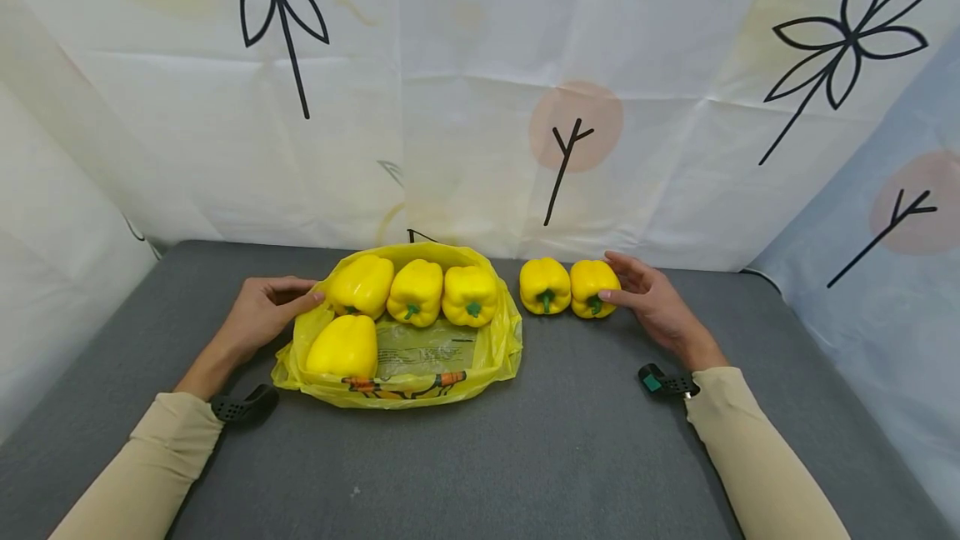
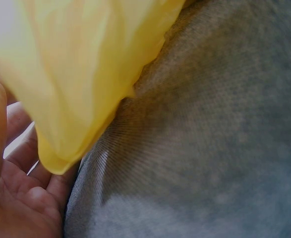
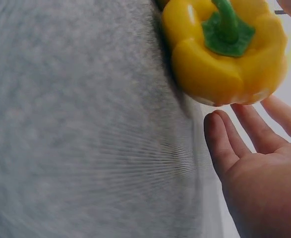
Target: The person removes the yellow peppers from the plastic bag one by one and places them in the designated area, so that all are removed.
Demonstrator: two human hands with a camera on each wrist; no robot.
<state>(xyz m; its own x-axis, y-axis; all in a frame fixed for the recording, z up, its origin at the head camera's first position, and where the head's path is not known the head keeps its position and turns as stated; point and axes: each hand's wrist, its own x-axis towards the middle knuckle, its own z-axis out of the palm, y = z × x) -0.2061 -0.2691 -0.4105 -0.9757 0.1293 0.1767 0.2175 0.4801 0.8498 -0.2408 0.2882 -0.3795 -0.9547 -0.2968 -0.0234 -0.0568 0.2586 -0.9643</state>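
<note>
A yellow plastic bag (image 1: pixel 495 348) with its rim rolled open holds several yellow bell peppers (image 1: pixel 416 294). Three sit along its back and one at the front left. My left hand (image 1: pixel 266 315) holds the bag's left edge between thumb and fingers; in the left wrist view a fold of plastic (image 2: pixel 86 74) hides some of the fingers. To the bag's right, two more yellow peppers stand side by side, stems facing me. Around the right-hand pepper (image 1: pixel 588 277), my right hand (image 1: pixel 652 298) is spread, with straight fingers (image 3: pixel 257 131) at its side and the thumb near its stem.
Everything stands on a grey cloth-covered table (image 1: pixel 480 473). Close behind the bag and peppers hangs a white curtain (image 1: pixel 465 148) with leaf and tree drawings. A pale curtain (image 1: pixel 885 215) closes off the right side.
</note>
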